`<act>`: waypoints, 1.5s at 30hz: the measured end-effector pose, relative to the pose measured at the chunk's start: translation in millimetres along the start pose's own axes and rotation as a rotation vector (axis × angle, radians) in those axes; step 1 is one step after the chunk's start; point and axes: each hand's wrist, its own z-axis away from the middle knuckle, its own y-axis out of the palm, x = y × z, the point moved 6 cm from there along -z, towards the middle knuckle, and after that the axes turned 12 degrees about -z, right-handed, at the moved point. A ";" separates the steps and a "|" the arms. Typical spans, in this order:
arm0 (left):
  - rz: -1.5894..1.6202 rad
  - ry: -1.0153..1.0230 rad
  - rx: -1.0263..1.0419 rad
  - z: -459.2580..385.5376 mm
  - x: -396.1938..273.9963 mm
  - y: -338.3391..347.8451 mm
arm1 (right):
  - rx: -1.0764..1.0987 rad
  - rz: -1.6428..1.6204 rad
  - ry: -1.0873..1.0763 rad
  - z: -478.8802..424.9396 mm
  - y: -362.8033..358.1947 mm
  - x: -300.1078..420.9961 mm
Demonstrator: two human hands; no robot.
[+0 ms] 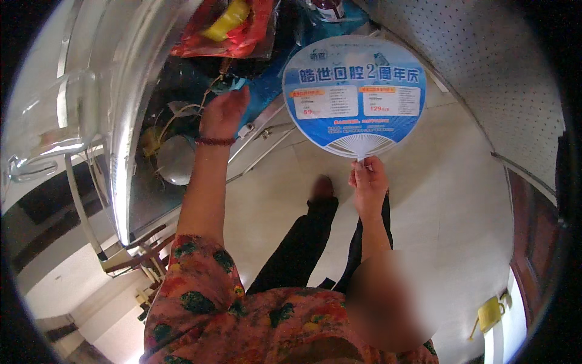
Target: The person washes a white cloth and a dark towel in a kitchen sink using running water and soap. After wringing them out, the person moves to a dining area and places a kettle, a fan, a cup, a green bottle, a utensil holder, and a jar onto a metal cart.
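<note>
My right hand grips the thin white handle of a round plastic hand fan, held over the floor with its blue printed face towards me. The fan bears writing, and white ribs spread from the handle. My left hand, with a dark red bead bracelet at the wrist, reaches over a dark surface at the left. Its fingers are turned away and partly hidden beside a small light-blue thing. Whether it holds that thing is unclear. Brown stems or cords lie near this hand.
A red plastic bag with a yellow item lies beyond my left hand. A dark bottle stands at the top. A perforated panel rises at the right. Pale tiled floor lies below; a yellow object is at lower right.
</note>
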 end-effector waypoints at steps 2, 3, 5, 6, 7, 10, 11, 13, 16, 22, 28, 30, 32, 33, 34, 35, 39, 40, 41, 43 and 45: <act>-0.011 -0.003 0.013 23.6 10.2 -11.3 | 0.007 -0.023 0.044 1.0 12.8 7.3; -0.037 0.004 -0.040 36.2 13.9 -17.1 | 0.021 -0.044 0.077 -0.2 24.1 7.7; -0.081 0.006 -0.139 58.3 25.8 -29.8 | 0.069 0.038 0.121 -6.8 54.5 13.0; -0.112 -0.057 -0.168 69.6 34.5 -24.8 | 0.103 0.137 0.128 -15.8 74.7 16.9; -0.116 -0.077 -0.172 82.4 41.1 -29.7 | 0.165 0.232 0.036 -25.6 92.9 17.1; -0.145 -0.143 -0.176 114.5 59.3 -44.2 | 0.377 0.561 -0.181 -61.1 156.1 32.4; -0.165 -0.166 -0.170 123.8 66.5 -42.0 | 0.419 0.564 -0.234 -74.9 171.2 31.2; -0.214 -0.187 -0.177 142.7 77.8 -37.8 | 0.510 0.586 -0.213 -101.8 199.0 25.2; -0.364 -0.172 -0.192 163.4 87.7 -37.6 | 0.437 0.320 0.105 -124.2 233.6 20.1; -0.334 -0.237 -0.259 203.2 103.0 -55.5 | 0.478 0.329 -0.046 -156.9 270.8 28.1; -0.304 -0.263 -0.216 222.2 116.9 -60.8 | 0.597 0.675 -0.165 -166.5 292.3 -10.8; -0.285 -0.262 -0.203 229.1 124.5 -59.7 | 0.634 1.082 -0.518 -159.3 306.0 -29.1; -0.313 -0.312 -0.246 234.7 131.5 -58.4 | 0.515 1.087 -0.665 -163.6 306.8 -41.5; -0.323 -0.327 -0.280 238.2 132.3 -59.0 | 0.457 1.084 -0.730 -161.3 310.4 -46.4; -0.341 -0.321 -0.283 238.8 131.4 -57.5 | 0.386 1.048 -0.674 -168.8 310.0 -51.5; -0.359 -0.314 -0.287 239.3 130.4 -55.9 | 0.410 1.018 -0.649 -173.4 307.9 -57.5; -0.403 -0.258 -0.254 238.3 123.9 -55.0 | 0.479 0.963 -0.646 -179.1 302.9 -62.0; -0.422 -0.265 -0.260 237.8 123.1 -53.8 | 0.475 0.957 -0.668 -186.6 299.1 -67.5; -0.442 -0.271 -0.265 236.8 122.3 -52.3 | 0.468 0.949 -0.689 -191.9 295.1 -73.4; -0.420 -0.278 -0.299 240.2 124.5 -56.1 | 0.448 0.972 -0.661 -181.1 289.6 -63.6; -0.382 -0.292 -0.304 238.8 126.3 -55.1 | 0.435 0.989 -0.623 -171.6 283.7 -46.0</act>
